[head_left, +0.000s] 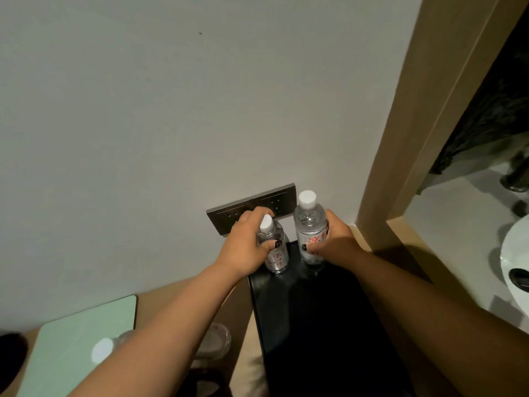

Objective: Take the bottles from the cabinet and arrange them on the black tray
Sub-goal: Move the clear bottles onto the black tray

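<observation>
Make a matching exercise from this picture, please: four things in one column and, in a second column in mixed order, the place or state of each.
Things:
1. left hand
2. right hand
3. black tray
4. green board

Places or states:
A. lies at the lower left, beside the left forearm
B. grips the bottle that stands taller in the picture
C. its far end, near the wall, carries both bottles
D. grips the leaning bottle, in front of the wall sockets

Pairs: 1-D, 2-B, 3-C, 4-A
</observation>
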